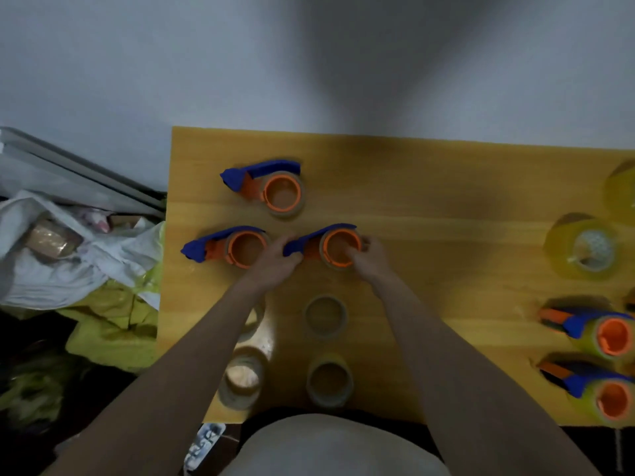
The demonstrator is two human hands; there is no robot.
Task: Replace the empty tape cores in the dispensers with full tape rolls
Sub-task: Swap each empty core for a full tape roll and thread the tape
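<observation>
Both hands are on the middle dispenser (326, 247), which lies on the yellow worktop (446, 207) a little left of centre. The left hand (276, 261) has its grip closed round the blue handle end, fingers curled over it. The right hand (369, 257) pinches the right rim of the orange hub, where a thin brown ring sits; I take that ring for an empty core, and my guess is that it is about to be pulled off.

Two more dispensers lie on the left side: one just left of the held one (228, 247), another farther back (269, 190). Each seems to carry only a thin ring on its hub, so by my reckoning these three are not yet refilled.

At the near right edge two dispensers (598, 333) (599, 389) look wrapped in thick yellowish tape, so those are probably done. Full yellow rolls (584, 247) wait farther back on the right, well apart from the hands.

Near the person, between the arms, lie several loose rings (325, 316) (330, 379) (242, 376); whether they are spent cores or thin rolls I cannot tell.

Off the worktop to the left, a heap of white and yellow bags (86, 255) holds what looks like a brown roll, too blurred to be sure.
</observation>
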